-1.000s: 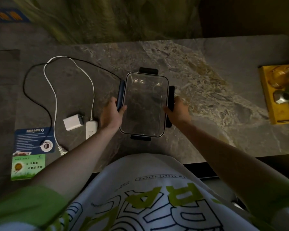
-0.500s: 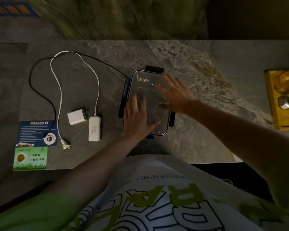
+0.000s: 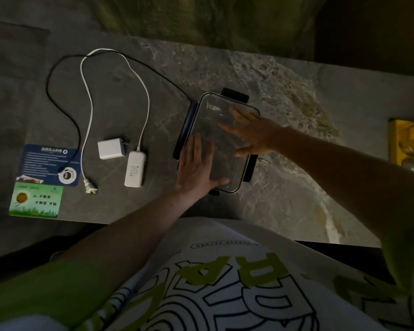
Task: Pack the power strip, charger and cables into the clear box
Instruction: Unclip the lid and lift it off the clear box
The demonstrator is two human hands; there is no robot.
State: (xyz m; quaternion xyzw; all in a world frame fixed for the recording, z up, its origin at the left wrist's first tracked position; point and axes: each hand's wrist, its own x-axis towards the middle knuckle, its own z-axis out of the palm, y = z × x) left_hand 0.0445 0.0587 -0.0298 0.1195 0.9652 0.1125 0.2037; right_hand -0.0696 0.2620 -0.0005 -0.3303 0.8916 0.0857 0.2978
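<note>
Clear box, rectangular with rounded corners, sits under left hand and right hand, fingers straight, flat.

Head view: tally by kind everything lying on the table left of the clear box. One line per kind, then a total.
White cube charger: 1
White oblong power strip with white cord: 1
Black cable ending in a white round puck: 1
Printed cards: 2 (blue card, green card)
Total: 5
</note>
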